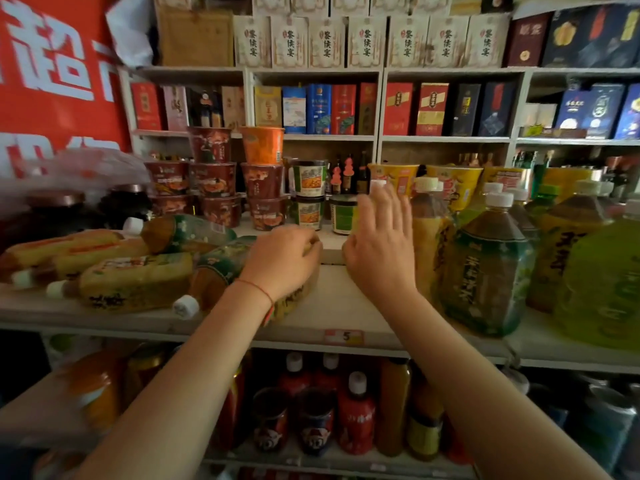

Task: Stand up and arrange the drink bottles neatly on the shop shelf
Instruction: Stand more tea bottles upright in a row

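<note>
Several drink bottles lie on their sides on the left of the white shelf (pixel 332 306). Among them are a yellow-labelled bottle (pixel 131 282) and a green-labelled bottle (pixel 187 233). My left hand (pixel 284 261) curls over the base of a lying green-and-yellow bottle (pixel 218 271) and grips it. Upright bottles stand on the right, the nearest a green-labelled tea bottle (pixel 485 271). My right hand (pixel 381 244) is raised with straight fingers beside an upright yellow bottle (pixel 429 230); whether it touches it I cannot tell.
Stacked instant-noodle cups (pixel 214 178) stand at the back of the shelf. Boxed liquor (pixel 318 109) fills the shelves above. Red bottles and cans (pixel 356 414) stand on the lower shelf. A red banner (pixel 55 81) hangs at the left. A price tag (pixel 343 337) sits on the shelf edge.
</note>
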Action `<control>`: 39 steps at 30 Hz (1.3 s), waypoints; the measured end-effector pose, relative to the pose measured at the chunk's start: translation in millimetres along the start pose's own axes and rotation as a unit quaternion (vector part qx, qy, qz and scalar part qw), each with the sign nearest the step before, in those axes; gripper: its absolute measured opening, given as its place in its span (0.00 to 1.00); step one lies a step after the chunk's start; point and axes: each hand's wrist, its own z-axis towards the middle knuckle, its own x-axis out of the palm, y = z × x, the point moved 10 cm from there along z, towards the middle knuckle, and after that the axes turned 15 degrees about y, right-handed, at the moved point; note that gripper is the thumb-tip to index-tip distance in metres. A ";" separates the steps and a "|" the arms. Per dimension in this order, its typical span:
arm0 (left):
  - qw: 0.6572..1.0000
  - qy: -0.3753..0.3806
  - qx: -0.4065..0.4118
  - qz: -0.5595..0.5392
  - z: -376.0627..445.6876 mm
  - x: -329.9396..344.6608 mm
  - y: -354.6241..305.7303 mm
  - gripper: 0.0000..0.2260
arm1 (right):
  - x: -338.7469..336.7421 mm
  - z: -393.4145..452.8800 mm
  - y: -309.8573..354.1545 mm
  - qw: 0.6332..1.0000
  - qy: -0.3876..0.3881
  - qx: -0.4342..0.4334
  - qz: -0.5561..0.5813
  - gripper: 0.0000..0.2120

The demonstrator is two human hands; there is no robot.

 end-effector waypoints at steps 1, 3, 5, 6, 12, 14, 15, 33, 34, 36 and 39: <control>1.000 -0.007 -0.015 0.005 -6.7 -7.5 18.0 0.12 | 16.3 -1.8 23.1 0.995 0.067 -0.052 0.045 0.21; 0.999 0.001 -0.052 0.007 -18.2 -15.0 57.6 0.12 | 54.2 -12.3 70.2 0.953 0.227 -0.130 0.152 0.26; 0.997 0.025 -0.077 -0.018 -23.9 -12.5 87.9 0.11 | 86.7 -26.4 100.2 0.910 0.344 -0.158 0.167 0.45; 0.996 0.038 -0.078 -0.035 -26.9 -10.1 97.5 0.11 | 97.5 -29.6 109.2 0.908 0.358 -0.162 0.144 0.52; 0.995 0.059 -0.055 -0.056 -31.5 3.1 109.8 0.16 | 93.5 -27.1 124.0 0.957 0.245 -0.130 0.084 0.51; 0.997 0.052 -0.043 -0.047 -30.1 4.6 111.4 0.16 | 90.2 -26.3 126.0 0.962 0.226 -0.144 0.059 0.51; 0.997 0.052 -0.039 -0.045 -29.6 5.1 112.7 0.16 | 87.6 -25.5 126.3 0.963 0.217 -0.150 0.052 0.52; 0.937 0.117 0.126 -0.305 -34.7 16.1 32.1 0.43 | -0.4 -0.2 29.5 0.967 0.073 0.164 0.182 0.21; 0.947 0.079 0.112 -0.289 -28.8 16.4 26.5 0.43 | -0.5 -0.7 20.4 0.963 0.068 0.176 0.194 0.20; 0.961 0.014 0.095 -0.260 -18.0 14.9 18.3 0.39 | 1.4 -1.0 8.0 0.956 0.051 0.178 0.228 0.20; 0.947 0.037 0.103 -0.303 0.9 25.1 7.1 0.35 | 5.1 5.5 -2.3 0.950 0.045 0.169 0.258 0.20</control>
